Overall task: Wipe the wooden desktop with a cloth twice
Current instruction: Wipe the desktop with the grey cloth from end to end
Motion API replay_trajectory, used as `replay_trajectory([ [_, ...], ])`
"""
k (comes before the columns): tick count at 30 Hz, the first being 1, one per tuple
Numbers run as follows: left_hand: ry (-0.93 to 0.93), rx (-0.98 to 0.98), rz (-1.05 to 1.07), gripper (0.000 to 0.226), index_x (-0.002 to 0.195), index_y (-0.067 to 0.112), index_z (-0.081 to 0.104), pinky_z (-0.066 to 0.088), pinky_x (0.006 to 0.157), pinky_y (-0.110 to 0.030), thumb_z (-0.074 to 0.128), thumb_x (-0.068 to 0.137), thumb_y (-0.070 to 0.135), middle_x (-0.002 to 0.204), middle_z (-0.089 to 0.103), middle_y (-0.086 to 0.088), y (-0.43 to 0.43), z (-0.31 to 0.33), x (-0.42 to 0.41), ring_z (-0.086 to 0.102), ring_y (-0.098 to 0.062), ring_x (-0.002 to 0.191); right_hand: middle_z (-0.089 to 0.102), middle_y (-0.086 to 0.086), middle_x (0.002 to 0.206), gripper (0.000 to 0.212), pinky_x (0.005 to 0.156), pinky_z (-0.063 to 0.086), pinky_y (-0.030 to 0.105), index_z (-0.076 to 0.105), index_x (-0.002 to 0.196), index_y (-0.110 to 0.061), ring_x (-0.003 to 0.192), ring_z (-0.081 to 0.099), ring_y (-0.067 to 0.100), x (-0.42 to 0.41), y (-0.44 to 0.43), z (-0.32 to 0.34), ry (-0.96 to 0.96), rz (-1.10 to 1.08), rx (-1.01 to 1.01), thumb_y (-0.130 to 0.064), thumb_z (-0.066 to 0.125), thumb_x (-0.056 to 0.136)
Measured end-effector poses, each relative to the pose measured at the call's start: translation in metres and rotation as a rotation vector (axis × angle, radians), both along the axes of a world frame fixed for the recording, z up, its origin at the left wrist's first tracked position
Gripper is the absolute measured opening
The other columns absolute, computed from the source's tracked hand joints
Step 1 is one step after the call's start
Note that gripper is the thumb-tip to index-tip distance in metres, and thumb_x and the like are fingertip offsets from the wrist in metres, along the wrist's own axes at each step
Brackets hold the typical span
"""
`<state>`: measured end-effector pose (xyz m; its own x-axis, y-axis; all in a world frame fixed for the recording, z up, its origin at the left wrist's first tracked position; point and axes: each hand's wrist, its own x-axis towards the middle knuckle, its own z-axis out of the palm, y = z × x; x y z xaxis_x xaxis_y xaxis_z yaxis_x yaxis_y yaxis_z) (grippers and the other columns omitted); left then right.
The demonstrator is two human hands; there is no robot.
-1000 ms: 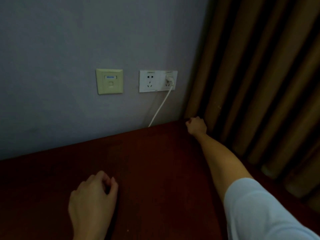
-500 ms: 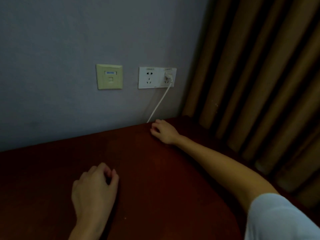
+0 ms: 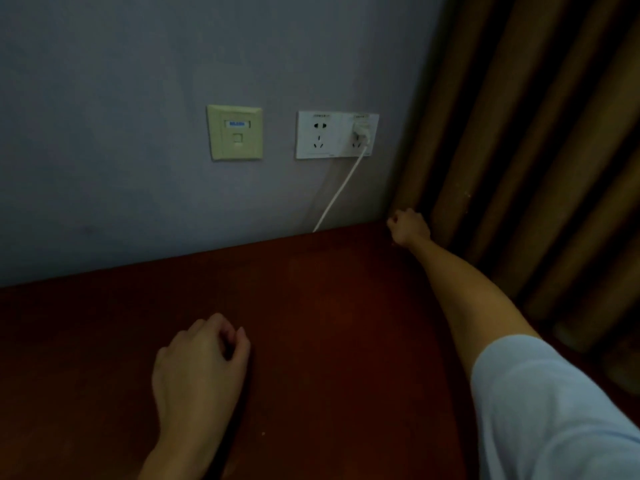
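The dark red-brown wooden desktop fills the lower half of the view and meets a grey wall. My right hand is stretched out to the far right back corner of the desktop, next to the curtain. Its fingers are curled into a fist against the wood, and no cloth shows in or under it. My left hand rests on the near left part of the desktop with its fingers loosely curled and nothing in it. No cloth is visible anywhere in the view.
On the wall are a beige data socket and a white power outlet. A white plug and cable run from the outlet down behind the desk. Brown curtains hang along the desk's right edge. The light is dim.
My right hand slid left along the back edge to the cable, then returned right to the corner by the curtain. My left hand stayed in place.
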<state>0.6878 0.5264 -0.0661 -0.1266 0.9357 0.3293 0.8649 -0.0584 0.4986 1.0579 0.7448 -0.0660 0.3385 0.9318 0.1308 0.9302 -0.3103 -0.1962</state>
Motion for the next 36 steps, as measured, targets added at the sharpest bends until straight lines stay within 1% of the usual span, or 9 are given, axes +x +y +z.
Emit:
replay_trajectory([
  [4,-0.001,0.003,-0.008,0.021,0.069,0.029,0.049,0.039,0.058,-0.030,0.055,0.088,0.037,0.063,0.045,0.013,0.000,-0.002,-0.001,0.044,-0.004,0.058,0.045,0.021,0.128,0.041,0.092,0.042,0.040,0.052,0.124,-0.005,0.115,0.045,0.036,0.016,-0.020,-0.001,0.039,-0.092,0.035,-0.031,0.030,0.101],
  [10,-0.021,0.026,-0.023,0.018,0.072,0.027,0.052,0.044,0.059,-0.032,0.056,0.088,0.036,0.065,0.047,0.012,0.001,-0.005,-0.003,0.047,-0.008,0.060,0.044,0.017,0.130,0.040,0.092,0.044,0.041,0.052,0.123,-0.008,0.113,0.046,0.033,0.026,-0.059,-0.003,0.066,-0.094,0.044,-0.032,0.030,0.101],
  [14,-0.021,0.050,-0.032,0.019,0.073,0.024,0.055,0.037,0.060,-0.031,0.055,0.088,0.034,0.065,0.050,0.009,0.001,-0.009,-0.004,0.047,-0.011,0.061,0.045,0.016,0.128,0.039,0.088,0.044,0.040,0.053,0.123,-0.008,0.111,0.047,0.031,0.026,-0.093,-0.002,0.013,-0.114,0.047,-0.032,0.031,0.102],
  [18,-0.001,0.061,-0.046,0.019,0.073,0.020,0.057,0.034,0.061,-0.031,0.056,0.088,0.032,0.066,0.051,0.005,0.002,-0.011,-0.004,0.047,-0.015,0.061,0.047,0.014,0.118,0.034,0.084,0.051,0.044,0.055,0.115,-0.011,0.101,0.052,0.030,0.032,-0.143,-0.004,0.056,-0.128,0.049,-0.033,0.033,0.101],
  [20,0.002,0.051,-0.067,0.020,0.075,0.018,0.059,0.034,0.062,-0.032,0.056,0.089,0.033,0.068,0.055,0.003,0.001,-0.010,-0.002,0.051,-0.017,0.063,0.048,0.014,0.117,0.033,0.086,0.046,0.041,0.055,0.115,-0.008,0.104,0.049,0.031,0.036,-0.175,-0.004,0.029,-0.148,0.047,-0.030,0.035,0.101],
  [24,-0.081,0.025,-0.190,0.022,0.074,0.019,0.056,0.043,0.059,-0.033,0.053,0.091,0.034,0.064,0.056,0.003,-0.008,-0.005,0.011,0.054,-0.016,0.056,0.049,0.015,0.114,0.034,0.086,0.040,0.037,0.055,0.113,-0.005,0.106,0.047,0.032,0.038,-0.247,-0.005,-0.004,-0.211,0.057,-0.028,0.034,0.101],
  [27,-0.085,0.006,-0.320,0.021,0.075,0.020,0.055,0.037,0.049,-0.028,0.053,0.091,0.034,0.065,0.055,0.005,-0.020,0.000,0.026,0.052,-0.012,0.055,0.049,0.012,0.107,0.030,0.084,0.040,0.037,0.056,0.106,-0.006,0.104,0.048,0.030,0.036,-0.300,-0.005,-0.023,-0.233,0.060,-0.027,0.034,0.101],
  [30,-0.071,0.009,-0.420,0.020,0.076,0.021,0.055,0.037,0.048,-0.027,0.054,0.091,0.034,0.067,0.055,0.005,-0.032,0.005,0.038,0.053,-0.012,0.057,0.044,0.006,0.099,0.028,0.082,0.038,0.034,0.055,0.097,-0.008,0.101,0.047,0.027,0.032,-0.351,-0.007,-0.005,-0.242,0.067,-0.028,0.035,0.101],
  [36,0.019,0.003,-0.624,0.020,0.074,0.024,0.054,0.032,0.045,-0.023,0.053,0.092,0.035,0.065,0.054,0.008,-0.078,0.009,0.055,0.052,-0.006,0.056,0.045,0.009,0.096,0.030,0.081,0.035,0.036,0.056,0.100,-0.002,0.098,0.048,0.032,0.041,-0.442,-0.006,-0.039,-0.284,0.039,-0.024,0.036,0.102],
])
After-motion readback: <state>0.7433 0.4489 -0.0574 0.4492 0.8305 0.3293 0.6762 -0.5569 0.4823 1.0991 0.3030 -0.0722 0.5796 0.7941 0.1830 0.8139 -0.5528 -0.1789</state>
